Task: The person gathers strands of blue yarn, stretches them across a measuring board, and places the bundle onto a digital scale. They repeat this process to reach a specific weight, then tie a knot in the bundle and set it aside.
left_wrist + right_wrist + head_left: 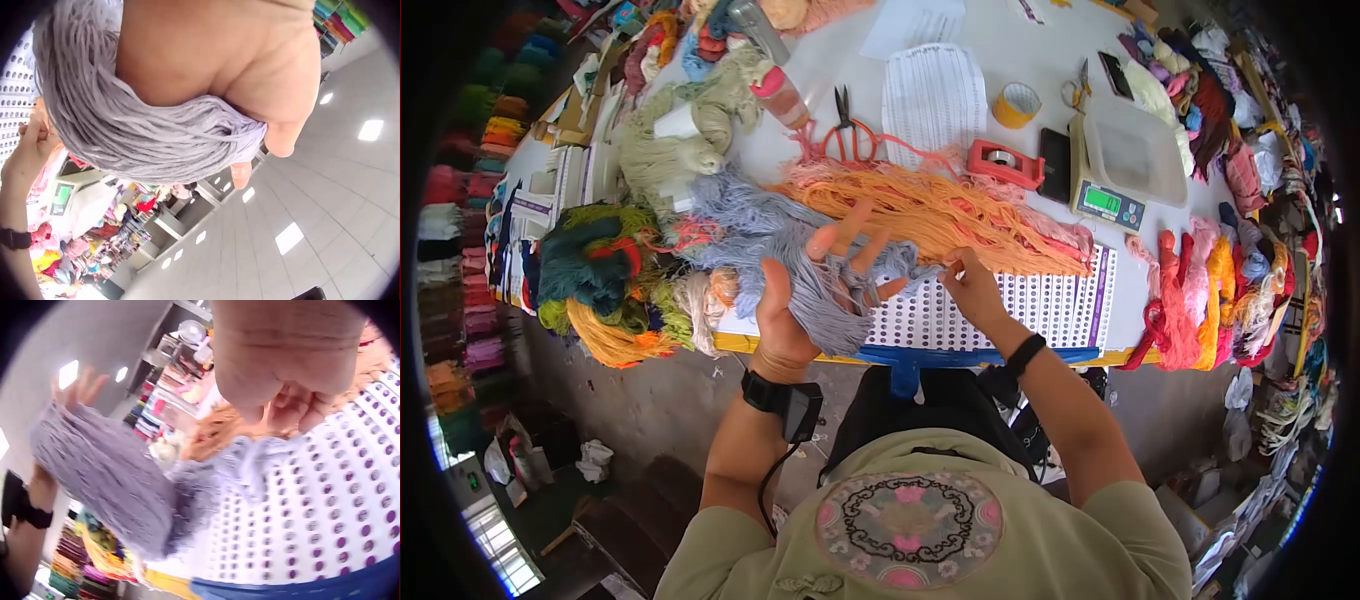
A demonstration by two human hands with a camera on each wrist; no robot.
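Note:
A hank of grey-blue yarn (825,290) hangs over the left hand (785,325), whose fingers stand spread and mostly straight, palm up. In the left wrist view the yarn (156,140) loops round the left hand (212,56), with fingertips showing past it. The right hand (975,290), fingers bent, pinches the thin tail of the same yarn above a white card with rows of dots (1040,305). From the right wrist, the tail (250,462) runs up to the right hand (287,369); its fingertips partly hide the pinch.
Orange yarn (920,215) lies behind the hands. Further back are red-handled scissors (848,135), a red tape dispenser (1006,164), a phone (1055,165) and a scale (1108,203). Coloured hanks crowd both sides, including dark green yarn (585,260). A blue bar (980,358) edges the card.

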